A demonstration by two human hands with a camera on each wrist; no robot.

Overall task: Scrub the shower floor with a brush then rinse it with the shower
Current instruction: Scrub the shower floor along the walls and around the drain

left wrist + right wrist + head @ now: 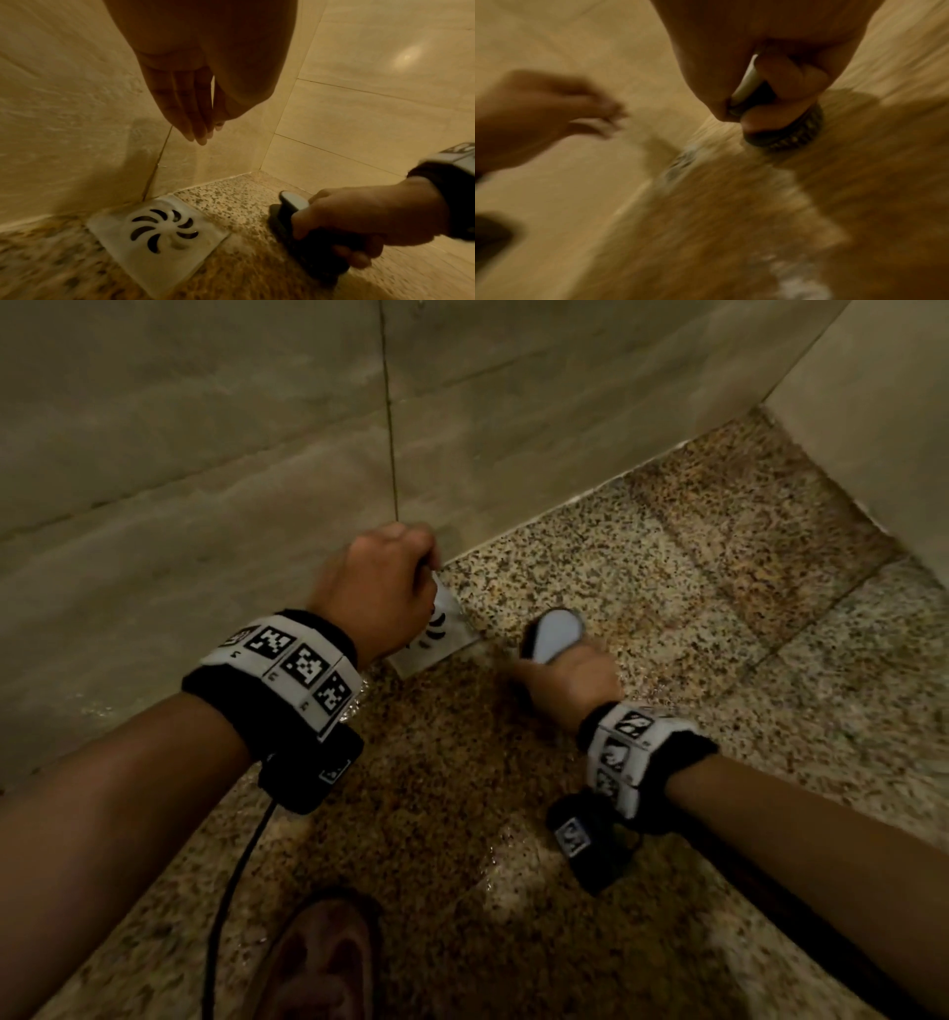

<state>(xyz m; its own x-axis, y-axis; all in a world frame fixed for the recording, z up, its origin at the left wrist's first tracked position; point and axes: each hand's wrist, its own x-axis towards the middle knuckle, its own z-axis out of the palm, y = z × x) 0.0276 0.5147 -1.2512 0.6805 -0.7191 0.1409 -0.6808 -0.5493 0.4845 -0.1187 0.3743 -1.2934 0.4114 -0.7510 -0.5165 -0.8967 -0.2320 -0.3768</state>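
Right hand (365, 221) grip round brush (306, 229) | bristles blurred | left hand (195, 85) slack above drain (159, 233)

Right hand (570, 680) fisted, left hand (377, 590) slack.

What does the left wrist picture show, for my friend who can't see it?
A right hand grips a dark scrub brush pressed on the speckled shower floor, just right of a square white drain cover with swirl-shaped slots. Above the drain, the left hand hangs with straight fingers, holding nothing. Beige wall tiles meet in the corner behind.
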